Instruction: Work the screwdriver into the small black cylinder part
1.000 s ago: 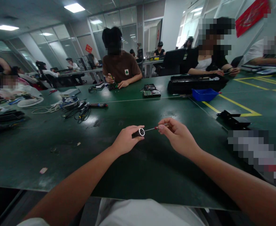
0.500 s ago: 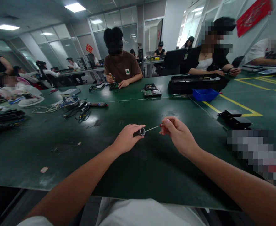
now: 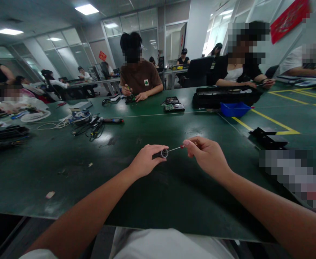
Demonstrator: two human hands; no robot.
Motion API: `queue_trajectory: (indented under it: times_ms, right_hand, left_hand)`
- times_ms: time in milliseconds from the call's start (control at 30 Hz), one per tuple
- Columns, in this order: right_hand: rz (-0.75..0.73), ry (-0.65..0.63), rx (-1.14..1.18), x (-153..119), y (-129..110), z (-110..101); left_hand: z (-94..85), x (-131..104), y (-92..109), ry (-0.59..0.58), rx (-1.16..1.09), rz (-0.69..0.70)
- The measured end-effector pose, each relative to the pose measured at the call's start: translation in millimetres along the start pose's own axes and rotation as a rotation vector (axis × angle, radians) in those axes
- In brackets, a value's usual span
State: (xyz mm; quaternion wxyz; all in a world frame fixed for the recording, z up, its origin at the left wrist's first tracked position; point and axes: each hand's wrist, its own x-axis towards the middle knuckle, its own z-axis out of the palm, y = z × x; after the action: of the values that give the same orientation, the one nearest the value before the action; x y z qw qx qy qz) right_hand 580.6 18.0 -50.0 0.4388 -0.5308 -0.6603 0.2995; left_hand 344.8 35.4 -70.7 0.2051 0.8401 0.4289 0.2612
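Note:
My left hand (image 3: 145, 162) is closed around a short dark cylinder (image 3: 158, 155), whose round open end has a pale rim and faces right. My fingers cover part of its body, so its full shape is hidden. In my right hand (image 3: 208, 154) is a thin screwdriver (image 3: 176, 148), pinched by its red handle, most of which the fingers hide. The metal shaft points left, its tip at the cylinder's open end. Whether the tip touches anything inside I cannot tell. Both hands are raised a little over the green table (image 3: 158, 201).
Tangled cables (image 3: 91, 126) lie to the left, beside a dark rod-like tool (image 3: 113, 120). Farther back are circuit-board parts (image 3: 174, 107), a blue tray (image 3: 235, 109) and a long black casing (image 3: 225, 96). Black brackets (image 3: 268, 138) lie right. A co-worker (image 3: 141, 77) sits opposite.
The right hand has turned and dropped slightly, showing more of the screwdriver's red handle. My left hand and the cylinder have shifted slightly right and down.

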Motion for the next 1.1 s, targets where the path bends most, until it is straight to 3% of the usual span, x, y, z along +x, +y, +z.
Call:
queue_trajectory:
  times_ms: [233,400,600,767,967,1100]
  right_hand:
    - [-0.173,-0.102,-0.049,-7,-3,1]
    - [-0.108,-0.087,-0.144,-9,-5,2]
    - [-0.158,-0.099,-0.095,-7,-1,2]
    - [-0.09,-0.081,-0.064,-8,-1,3]
    - [-0.045,-0.02,0.225,-2,2,8]
    - [0.172,0.005,0.585,9,12,10]
  left_hand:
    - [0.5,-1,-5,-0.028,0.033,-0.02]
    - [-2.2,0,-1,-0.015,0.022,-0.031]
    - [-2.2,0,1,-0.011,0.014,-0.046]
    - [-1.4,0,1,-0.019,0.017,-0.047]
    - [-1.8,-1,2,0.008,0.03,-0.034]
    - [-1.2,0,0,0.043,0.095,0.02]
